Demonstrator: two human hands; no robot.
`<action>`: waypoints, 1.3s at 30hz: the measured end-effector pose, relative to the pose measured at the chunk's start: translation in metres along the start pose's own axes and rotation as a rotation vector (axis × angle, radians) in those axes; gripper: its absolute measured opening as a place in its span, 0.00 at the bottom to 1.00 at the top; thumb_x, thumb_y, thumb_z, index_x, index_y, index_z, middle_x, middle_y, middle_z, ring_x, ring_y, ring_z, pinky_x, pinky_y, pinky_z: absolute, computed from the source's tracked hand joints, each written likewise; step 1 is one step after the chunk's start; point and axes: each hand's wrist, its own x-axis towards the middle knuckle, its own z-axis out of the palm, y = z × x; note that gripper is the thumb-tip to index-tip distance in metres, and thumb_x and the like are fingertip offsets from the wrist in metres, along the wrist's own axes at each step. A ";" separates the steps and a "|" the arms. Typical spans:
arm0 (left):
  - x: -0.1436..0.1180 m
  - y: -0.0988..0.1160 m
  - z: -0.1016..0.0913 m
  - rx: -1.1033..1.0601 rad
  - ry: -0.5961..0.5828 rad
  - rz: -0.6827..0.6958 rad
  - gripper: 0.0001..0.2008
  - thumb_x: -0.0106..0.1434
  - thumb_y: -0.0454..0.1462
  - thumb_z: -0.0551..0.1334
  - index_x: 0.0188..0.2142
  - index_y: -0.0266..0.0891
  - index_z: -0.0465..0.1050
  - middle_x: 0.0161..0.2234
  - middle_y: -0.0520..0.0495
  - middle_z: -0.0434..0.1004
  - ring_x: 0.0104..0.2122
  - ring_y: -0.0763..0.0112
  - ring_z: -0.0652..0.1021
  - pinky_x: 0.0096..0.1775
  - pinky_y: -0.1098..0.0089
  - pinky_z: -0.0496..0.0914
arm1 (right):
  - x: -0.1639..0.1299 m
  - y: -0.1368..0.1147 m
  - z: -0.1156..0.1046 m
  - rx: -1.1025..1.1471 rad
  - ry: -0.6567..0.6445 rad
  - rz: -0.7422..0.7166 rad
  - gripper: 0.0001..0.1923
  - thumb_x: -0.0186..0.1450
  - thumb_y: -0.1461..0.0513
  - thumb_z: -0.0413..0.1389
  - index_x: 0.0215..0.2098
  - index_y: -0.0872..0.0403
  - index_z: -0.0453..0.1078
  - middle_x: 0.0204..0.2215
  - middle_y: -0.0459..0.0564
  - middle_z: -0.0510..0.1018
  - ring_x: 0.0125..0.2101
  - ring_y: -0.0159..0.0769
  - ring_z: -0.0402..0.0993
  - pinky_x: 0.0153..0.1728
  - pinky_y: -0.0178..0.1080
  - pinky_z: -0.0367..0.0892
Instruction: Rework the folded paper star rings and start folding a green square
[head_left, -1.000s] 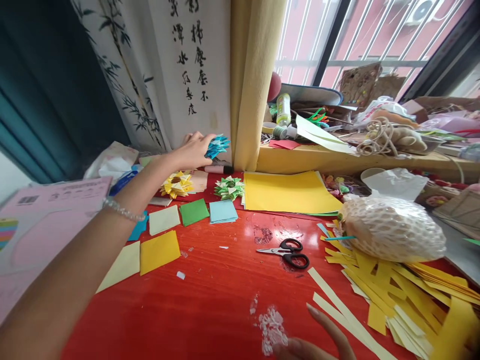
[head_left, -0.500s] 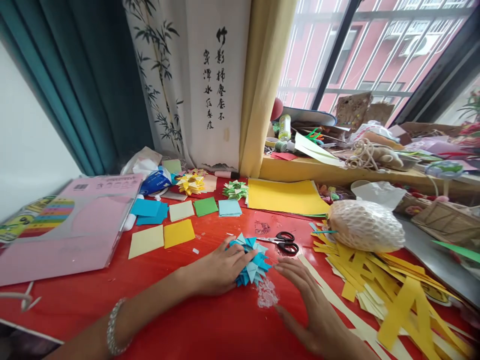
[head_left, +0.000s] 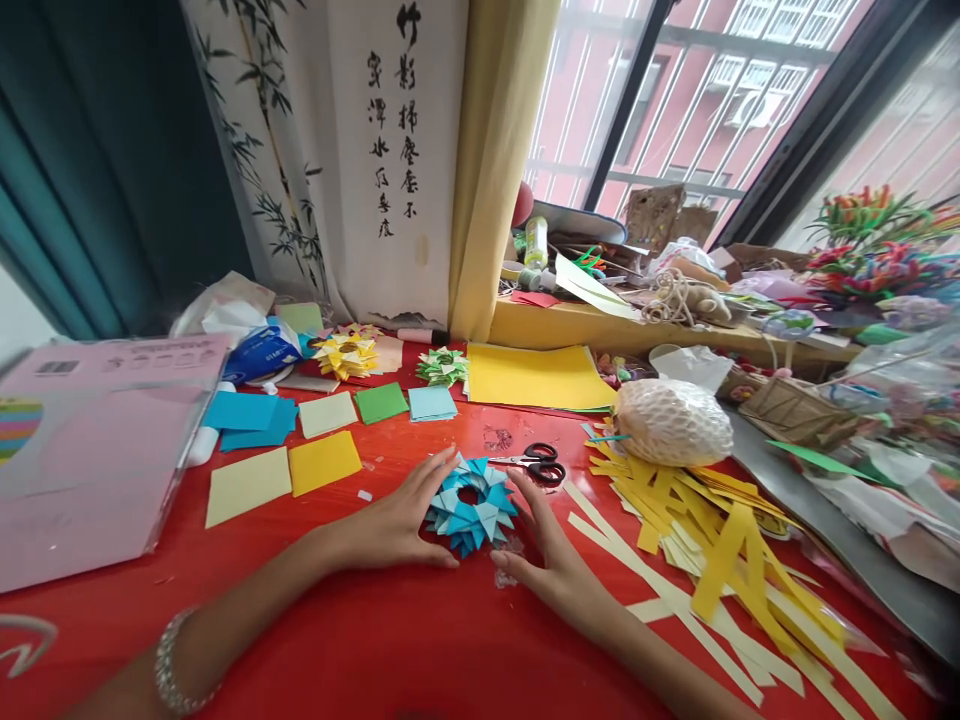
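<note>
A folded-paper ring (head_left: 480, 520) in two blues lies flat on the red table (head_left: 360, 640), its round hole facing up. Around its left side curves my left hand (head_left: 397, 515), thumb and fingers spread. My right hand (head_left: 551, 555) is at the right side in the same way, fingers apart, fingertips by the paper points. Neither hand plainly grips the ring; whether the fingertips touch it I cannot tell. Just behind it lie black-handled scissors (head_left: 541, 463). A crumpled clear scrap (head_left: 504, 577) sits partly under my right hand.
Behind are stacks of blue (head_left: 244, 412), yellow (head_left: 325, 463) and green paper (head_left: 380, 402), plus yellow (head_left: 345, 354) and green paper rings (head_left: 442, 366). Right are yellow paper strips (head_left: 720, 575) and a net-wrapped bundle (head_left: 673, 422). A pink packet (head_left: 97, 480) lies left. Clutter fills the sill.
My left hand has come off the top of the blue ring to its left side, uncovering it. My right hand has moved in close to its right side. The view has turned right.
</note>
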 end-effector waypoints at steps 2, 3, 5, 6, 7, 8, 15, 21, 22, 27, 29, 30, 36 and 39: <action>0.003 -0.003 0.003 -0.049 0.013 0.000 0.49 0.50 0.52 0.61 0.61 0.44 0.30 0.62 0.45 0.29 0.60 0.59 0.39 0.58 0.57 0.47 | 0.003 0.001 0.003 -0.017 0.042 -0.024 0.34 0.60 0.57 0.54 0.59 0.45 0.40 0.60 0.48 0.43 0.59 0.40 0.42 0.56 0.44 0.51; 0.004 -0.003 0.003 -0.067 0.018 0.004 0.49 0.50 0.52 0.62 0.61 0.45 0.31 0.62 0.45 0.31 0.60 0.59 0.40 0.58 0.57 0.47 | 0.005 0.003 0.004 -0.014 0.075 -0.041 0.33 0.60 0.57 0.54 0.58 0.45 0.43 0.60 0.49 0.45 0.59 0.40 0.44 0.56 0.44 0.52; 0.005 -0.004 0.002 -0.108 0.037 -0.004 0.48 0.49 0.52 0.62 0.61 0.45 0.34 0.62 0.45 0.34 0.60 0.59 0.41 0.58 0.58 0.47 | 0.011 0.005 0.006 0.026 0.155 -0.046 0.28 0.61 0.57 0.52 0.57 0.46 0.46 0.58 0.49 0.49 0.57 0.40 0.48 0.55 0.44 0.54; 0.006 -0.004 0.001 -0.135 0.049 -0.017 0.48 0.49 0.52 0.63 0.60 0.46 0.34 0.62 0.46 0.35 0.60 0.59 0.43 0.57 0.58 0.49 | 0.015 0.007 0.007 0.058 0.201 -0.031 0.26 0.62 0.56 0.51 0.56 0.46 0.47 0.58 0.50 0.50 0.56 0.39 0.51 0.54 0.43 0.56; 0.006 -0.005 0.000 -0.164 0.059 -0.033 0.48 0.49 0.52 0.63 0.60 0.47 0.34 0.61 0.46 0.35 0.60 0.59 0.44 0.57 0.59 0.50 | 0.019 0.009 0.008 0.085 0.242 -0.004 0.25 0.63 0.56 0.50 0.55 0.45 0.48 0.57 0.49 0.51 0.55 0.39 0.53 0.53 0.44 0.57; 0.006 -0.005 -0.001 -0.193 0.067 -0.049 0.47 0.49 0.51 0.63 0.60 0.48 0.34 0.61 0.46 0.36 0.59 0.60 0.47 0.57 0.59 0.51 | 0.024 0.011 0.009 0.099 0.280 0.017 0.23 0.63 0.55 0.49 0.55 0.45 0.49 0.56 0.49 0.53 0.55 0.39 0.53 0.53 0.44 0.57; 0.004 -0.005 -0.007 -0.282 0.072 -0.050 0.42 0.52 0.46 0.63 0.59 0.49 0.37 0.60 0.47 0.40 0.58 0.62 0.51 0.56 0.63 0.53 | 0.046 0.015 0.009 0.127 0.296 -0.008 0.18 0.63 0.56 0.50 0.50 0.48 0.54 0.50 0.49 0.62 0.51 0.36 0.60 0.51 0.42 0.59; 0.003 0.001 -0.010 -0.353 0.042 -0.078 0.41 0.53 0.45 0.62 0.59 0.48 0.38 0.59 0.46 0.45 0.56 0.61 0.56 0.54 0.62 0.58 | 0.039 0.012 0.010 0.017 0.250 -0.029 0.22 0.60 0.61 0.54 0.51 0.47 0.53 0.50 0.49 0.62 0.51 0.37 0.58 0.50 0.41 0.60; 0.003 0.002 -0.011 -0.356 0.047 -0.071 0.41 0.53 0.45 0.62 0.59 0.48 0.39 0.59 0.46 0.45 0.56 0.61 0.56 0.54 0.62 0.58 | 0.038 0.012 0.010 -0.004 0.252 -0.039 0.23 0.60 0.61 0.54 0.51 0.47 0.53 0.50 0.49 0.61 0.51 0.37 0.58 0.50 0.41 0.60; 0.002 0.004 -0.012 -0.303 0.081 -0.004 0.39 0.54 0.43 0.62 0.59 0.48 0.40 0.59 0.45 0.47 0.57 0.59 0.54 0.55 0.58 0.54 | 0.035 0.008 0.007 -0.127 0.274 -0.088 0.24 0.60 0.59 0.53 0.53 0.49 0.52 0.52 0.51 0.60 0.53 0.38 0.56 0.53 0.43 0.55; 0.002 0.003 -0.012 -0.279 0.092 0.004 0.39 0.53 0.43 0.62 0.59 0.47 0.40 0.58 0.45 0.47 0.57 0.58 0.55 0.55 0.58 0.55 | 0.032 0.004 0.005 -0.198 0.232 -0.131 0.25 0.61 0.59 0.53 0.54 0.50 0.51 0.52 0.53 0.59 0.53 0.39 0.55 0.53 0.43 0.56; 0.002 0.003 -0.012 -0.269 0.095 0.007 0.39 0.53 0.43 0.62 0.58 0.47 0.40 0.58 0.45 0.48 0.57 0.58 0.55 0.55 0.58 0.55 | 0.031 0.002 0.003 -0.247 0.188 -0.170 0.25 0.60 0.58 0.53 0.53 0.51 0.51 0.52 0.53 0.60 0.53 0.39 0.55 0.53 0.43 0.56; 0.002 0.001 -0.012 -0.216 0.080 0.002 0.41 0.52 0.46 0.63 0.59 0.48 0.39 0.57 0.44 0.49 0.55 0.59 0.58 0.53 0.60 0.58 | 0.028 -0.006 -0.004 -0.647 -0.060 -0.494 0.23 0.60 0.55 0.54 0.51 0.52 0.56 0.43 0.51 0.71 0.47 0.40 0.63 0.56 0.55 0.34; 0.002 0.001 -0.013 -0.185 0.082 0.020 0.42 0.51 0.47 0.63 0.59 0.48 0.39 0.57 0.44 0.50 0.55 0.57 0.57 0.54 0.59 0.58 | 0.028 -0.007 -0.003 -0.740 -0.046 -0.530 0.21 0.60 0.55 0.52 0.50 0.54 0.58 0.39 0.51 0.73 0.43 0.39 0.66 0.56 0.55 0.37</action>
